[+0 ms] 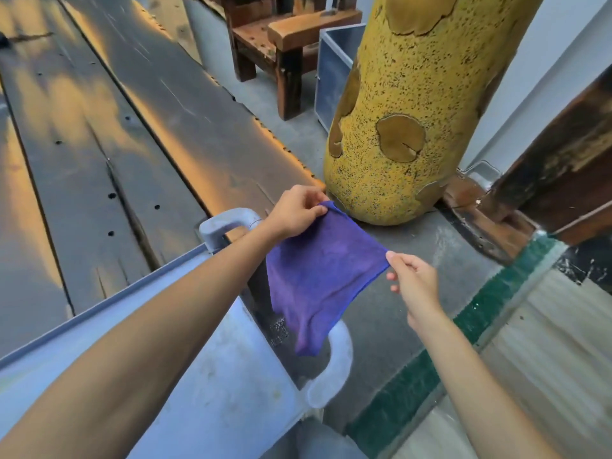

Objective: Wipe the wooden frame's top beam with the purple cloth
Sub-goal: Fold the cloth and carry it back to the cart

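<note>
Both hands stretching the purple cloth [323,270] out in mid-air, no wiping yet.
Left hand [298,210] is pinching the far corner, right hand [412,276] pinching the near-right edge; cloth is hanging over the grey cart [215,369]. Suggest folding it into a flat pad before pressing it along the dark wooden beam [563,154] at right, probably the target.

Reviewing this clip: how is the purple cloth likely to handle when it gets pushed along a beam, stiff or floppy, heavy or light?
Probably floppy: the purple cloth sags and folds below the two corners pinched by the left hand and right hand. Likely light, since fingertip pinches alone carry it. It may bunch up when pushed unless pressed flat.
</note>
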Motion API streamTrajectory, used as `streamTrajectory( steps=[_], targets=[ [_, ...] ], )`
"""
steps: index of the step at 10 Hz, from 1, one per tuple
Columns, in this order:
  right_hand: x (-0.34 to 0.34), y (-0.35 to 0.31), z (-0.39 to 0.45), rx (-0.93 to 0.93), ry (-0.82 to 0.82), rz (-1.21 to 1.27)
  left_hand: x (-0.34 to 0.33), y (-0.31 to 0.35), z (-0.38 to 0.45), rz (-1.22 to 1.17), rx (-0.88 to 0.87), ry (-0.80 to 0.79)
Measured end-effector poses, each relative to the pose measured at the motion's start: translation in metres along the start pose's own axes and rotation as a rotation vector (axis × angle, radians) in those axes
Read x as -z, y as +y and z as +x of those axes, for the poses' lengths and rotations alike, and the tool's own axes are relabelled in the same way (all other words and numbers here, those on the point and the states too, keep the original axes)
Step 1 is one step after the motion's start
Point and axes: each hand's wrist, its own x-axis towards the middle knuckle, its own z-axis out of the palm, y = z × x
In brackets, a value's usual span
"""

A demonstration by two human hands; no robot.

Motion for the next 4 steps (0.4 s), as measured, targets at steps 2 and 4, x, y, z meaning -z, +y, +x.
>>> streamTrajectory(
  steps=[2,4],
  targets=[
    [-0.018,0.070,0.021,-0.281,-0.111,-0.152,-0.048,-0.029,0.017,0.657,0.079,-0.244],
    [-0.027,0.076,0.011,-0.354,-0.246,-0.277,-0.062,-0.033,0.017,0.879,0.057,-0.417]
  ],
)
